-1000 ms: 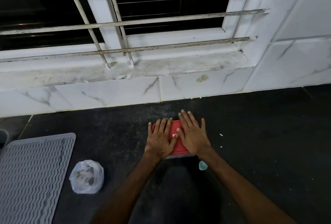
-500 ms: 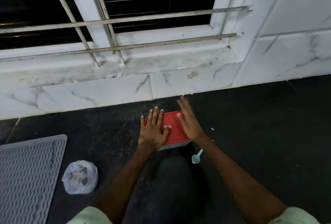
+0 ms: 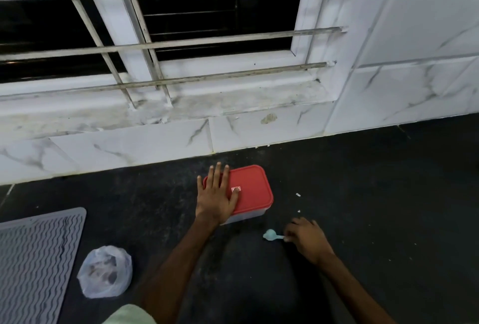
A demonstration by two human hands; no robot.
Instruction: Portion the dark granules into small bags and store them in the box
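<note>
A clear box with a red lid (image 3: 252,189) sits on the dark counter near the tiled wall, lid on. My left hand (image 3: 216,194) lies flat on the left half of the lid, fingers spread. Down to the right, my right hand (image 3: 307,239) has its fingertips pinched on the handle of a small light-blue spoon (image 3: 270,235) that lies on the counter. A knotted clear plastic bag (image 3: 105,272) with dark bits inside rests at the lower left.
A grey ribbed mat (image 3: 33,259) covers the counter's left edge. White marble tiles and a barred window sill (image 3: 233,101) rise just behind the box. A few white crumbs (image 3: 298,195) lie right of the box.
My right hand left the red lid and dropped to the blue spoon, closing on its handle. My left hand stays on the lid. The camera has tilted a little.
</note>
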